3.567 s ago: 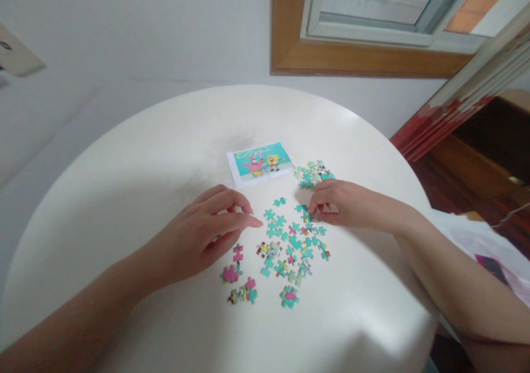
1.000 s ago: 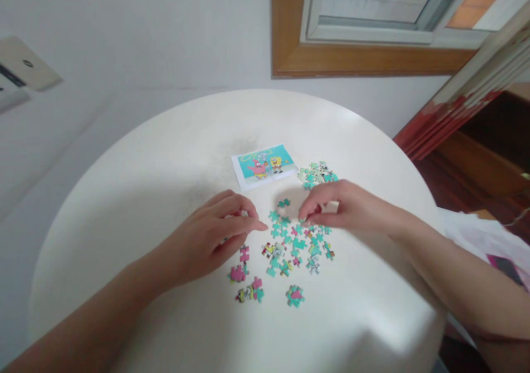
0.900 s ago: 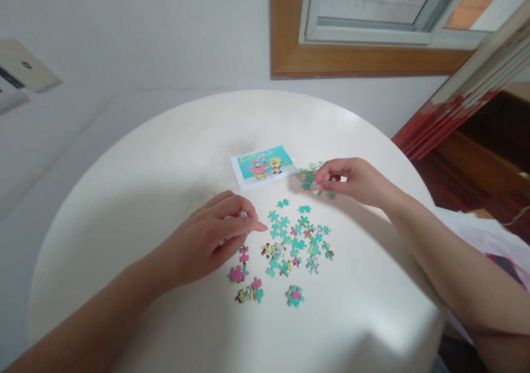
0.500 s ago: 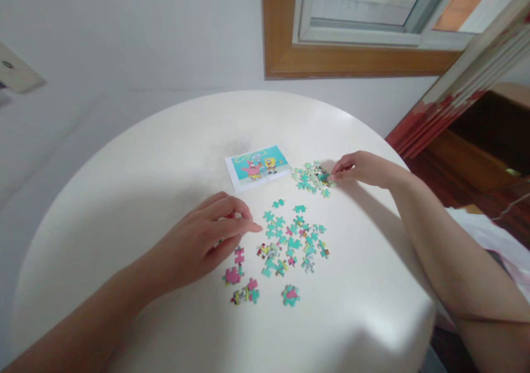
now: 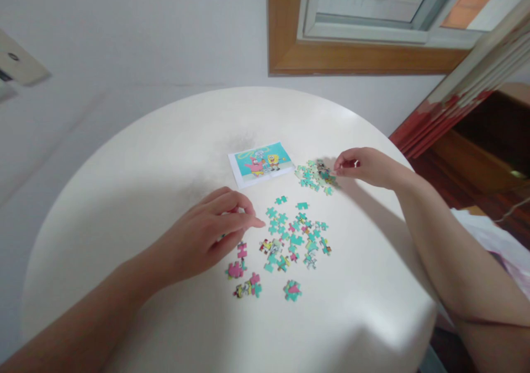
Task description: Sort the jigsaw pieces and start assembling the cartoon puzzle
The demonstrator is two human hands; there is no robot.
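Observation:
My left hand (image 5: pixel 217 224) rests on the table with its fingers curled and drawn together, the index fingertip beside the loose jigsaw puzzle pieces (image 5: pixel 296 240). Whatever lies between those fingers is hidden. My right hand (image 5: pixel 359 166) is at the right edge of a heaped pile of puzzle pieces (image 5: pixel 312 177), thumb and fingertips pinched together; I cannot make out what is in them. Just below the left hand lie a pink cluster (image 5: pixel 236 269) and a yellow, white and pink cluster (image 5: pixel 247 287). Another small teal and pink cluster (image 5: pixel 292 290) sits apart, nearer to me.
A picture card (image 5: pixel 263 164) with cartoon figures lies behind the loose pieces. All this is on a round white table (image 5: pixel 124 185) against a wall. Beyond are a wood-framed window (image 5: pixel 368 58) and a red and white curtain (image 5: pixel 430 113). A wall plate (image 5: pixel 22 58) is at the left.
My right fingertips have shifted slightly at the pile's right edge. The left hand keeps its pose. The whole view has shifted a little.

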